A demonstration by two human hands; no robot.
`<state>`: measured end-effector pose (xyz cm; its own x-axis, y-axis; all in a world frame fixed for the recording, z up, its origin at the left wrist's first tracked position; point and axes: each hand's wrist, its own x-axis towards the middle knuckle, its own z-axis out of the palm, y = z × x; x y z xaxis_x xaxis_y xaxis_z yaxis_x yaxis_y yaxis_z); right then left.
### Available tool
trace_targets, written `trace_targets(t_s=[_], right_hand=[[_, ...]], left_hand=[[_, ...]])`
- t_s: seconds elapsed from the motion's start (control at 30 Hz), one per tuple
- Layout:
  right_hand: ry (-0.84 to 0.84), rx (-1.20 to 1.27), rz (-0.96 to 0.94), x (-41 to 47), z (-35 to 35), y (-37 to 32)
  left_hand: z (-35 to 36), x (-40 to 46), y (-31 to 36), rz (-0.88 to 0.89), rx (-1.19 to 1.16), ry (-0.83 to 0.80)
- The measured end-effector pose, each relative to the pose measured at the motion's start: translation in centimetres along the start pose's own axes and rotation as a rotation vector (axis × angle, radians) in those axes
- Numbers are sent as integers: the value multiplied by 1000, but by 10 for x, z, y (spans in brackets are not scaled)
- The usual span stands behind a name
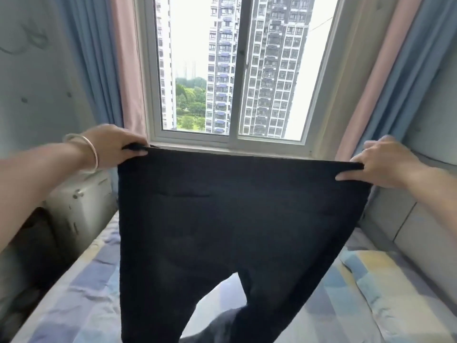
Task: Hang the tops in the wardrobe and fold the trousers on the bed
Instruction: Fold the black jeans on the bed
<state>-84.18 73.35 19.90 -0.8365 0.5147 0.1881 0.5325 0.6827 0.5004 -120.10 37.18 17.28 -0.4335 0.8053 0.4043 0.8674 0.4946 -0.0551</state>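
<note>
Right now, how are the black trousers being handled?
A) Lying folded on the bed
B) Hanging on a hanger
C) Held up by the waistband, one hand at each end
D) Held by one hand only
C: the left hand and right hand each pinch one end of the waistband, so the trousers hang spread above the bed.

Trousers: black cloth, matt, fine-textured weave. Bed beneath trousers: checked cotton-like sheet, soft, lightly creased. Pillow right of trousers: same checked cloth. Bangle left of trousers: polished, silvery metal. Curtains above trousers: blue and pink cloth, smooth folds.
</note>
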Motion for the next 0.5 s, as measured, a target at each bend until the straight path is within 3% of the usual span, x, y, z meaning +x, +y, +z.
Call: trace_targets(t_s=[0.07,0.17,0.23,0.3,0.37,0.43,0.5], right_hand=[[81,230,37,0,-27,18],[151,881,98,-6,-67,39],[55,1043,-18,-17,-74,46],[-190,1024,-108,-32,-67,36],[-328,792,-119,-35,-50,22],[-260,583,-39,-26,-28,19],[-100,580,44,-17,-15,27]], left_hand=[[-32,11,-2,3,30,100],[-70,20,-10,-49,-23,295],[-77,19,-22,-90,-49,352],[-71,13,-29,-162,-33,264],[-60,6,-23,-232,46,62],[-52,3,-10,-234,98,-88],[-51,5,1,-229,105,-122]])
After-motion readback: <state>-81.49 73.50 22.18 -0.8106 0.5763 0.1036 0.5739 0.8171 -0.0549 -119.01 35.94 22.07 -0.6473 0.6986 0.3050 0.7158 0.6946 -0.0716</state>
